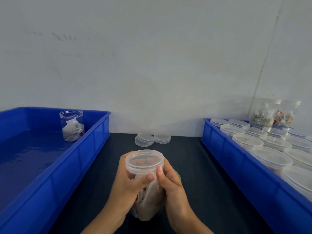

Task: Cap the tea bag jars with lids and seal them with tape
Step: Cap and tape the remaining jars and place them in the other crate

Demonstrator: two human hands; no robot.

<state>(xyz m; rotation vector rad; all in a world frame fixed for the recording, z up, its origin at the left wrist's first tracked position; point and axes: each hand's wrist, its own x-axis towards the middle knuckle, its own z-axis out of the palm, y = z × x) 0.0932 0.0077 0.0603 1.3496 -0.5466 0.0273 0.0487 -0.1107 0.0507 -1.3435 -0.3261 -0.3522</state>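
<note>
We hold one jar [146,191] of tea bags at centre, low over the dark table [185,166]. Our left hand [125,184] wraps its side, fingers curled behind the neck, thumb pressed across the front. Our right hand [172,184] grips the opposite side, thumb upright against the neck just beneath the lid [144,159]. The lid sits on the jar mouth; we cannot tell whether it is fully seated.

Behind the jar, two short stacks of spare lids [152,139] lie on the table, side by side and touching.

The left bin [94,144] holds a single uncapped jar [72,125] near its far right corner, upright, part filled with tea bags.

The right bin [236,166] holds rows of capped jars [263,149], packed close. Two further jars [273,115] stand stacked at its far end.
</note>
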